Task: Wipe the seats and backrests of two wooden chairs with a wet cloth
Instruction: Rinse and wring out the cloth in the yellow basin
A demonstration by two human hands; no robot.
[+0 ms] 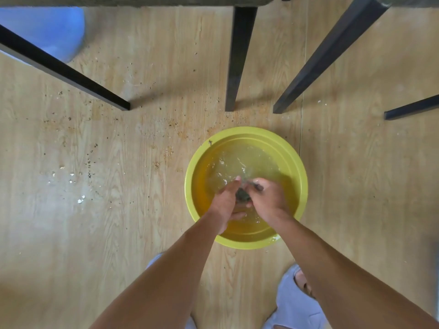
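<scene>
A yellow basin (294,162) of rippling water stands on the floor in front of me. Over it, my left hand (224,200) and my right hand (267,198) are pressed together around a small dark wet cloth (242,195), most of which is hidden between my palms. Both hands sit low in the basin, at the water's surface. Dark chair legs (240,60) and the underside of a seat (133,0) show at the top; the seats and backrests themselves are out of view.
The pale wood-pattern floor (95,233) is speckled with crumbs and white flecks left of the basin. A blue bin (47,32) stands at the top left. More dark legs (330,53) slant in at left and right. My light slippers (294,305) are at the bottom.
</scene>
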